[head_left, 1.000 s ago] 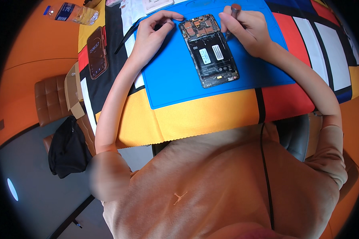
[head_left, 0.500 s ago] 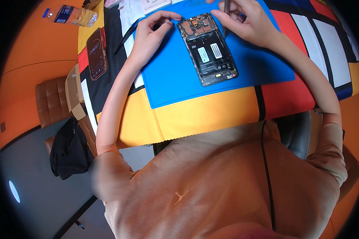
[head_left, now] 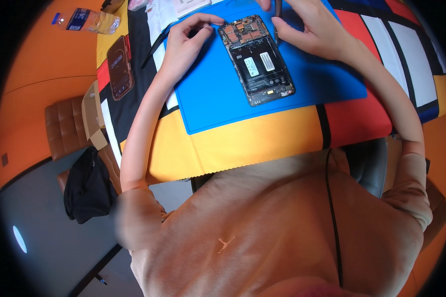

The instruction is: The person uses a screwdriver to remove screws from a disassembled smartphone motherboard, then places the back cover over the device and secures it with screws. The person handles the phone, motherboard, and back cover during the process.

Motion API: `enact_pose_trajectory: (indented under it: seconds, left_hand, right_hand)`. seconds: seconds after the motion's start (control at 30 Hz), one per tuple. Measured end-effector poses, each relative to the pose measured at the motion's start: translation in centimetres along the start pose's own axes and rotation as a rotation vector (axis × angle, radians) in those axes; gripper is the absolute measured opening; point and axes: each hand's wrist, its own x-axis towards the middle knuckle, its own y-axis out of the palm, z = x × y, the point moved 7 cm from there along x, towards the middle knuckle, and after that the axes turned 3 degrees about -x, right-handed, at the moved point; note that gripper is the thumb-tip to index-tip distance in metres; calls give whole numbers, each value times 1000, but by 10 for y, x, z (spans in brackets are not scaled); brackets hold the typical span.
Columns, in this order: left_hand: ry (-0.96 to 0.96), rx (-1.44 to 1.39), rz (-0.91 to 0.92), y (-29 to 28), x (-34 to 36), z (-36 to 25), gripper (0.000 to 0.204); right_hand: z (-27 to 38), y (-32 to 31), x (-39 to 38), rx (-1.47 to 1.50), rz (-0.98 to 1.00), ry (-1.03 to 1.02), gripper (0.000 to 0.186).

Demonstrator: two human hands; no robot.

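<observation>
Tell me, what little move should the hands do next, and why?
I'd probably have the left hand steady the opened phone: it's beside the upper-left corner, while the right hand holds a slim tool by the opposite long edge. I can't tell whether the tool touches.

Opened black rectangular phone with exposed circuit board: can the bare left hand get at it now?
Probably yes: the bare left hand is close beside the opened black phone, near its upper-left corner, with nothing visible between them.
</observation>
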Motion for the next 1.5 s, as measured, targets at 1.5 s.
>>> enact_pose_trajectory:
  seconds: [1.5]
  left_hand:
    - [14,50,11,0,0,-3,24]
  right_hand:
    - [-17,9,-11,204,-159,281,20]
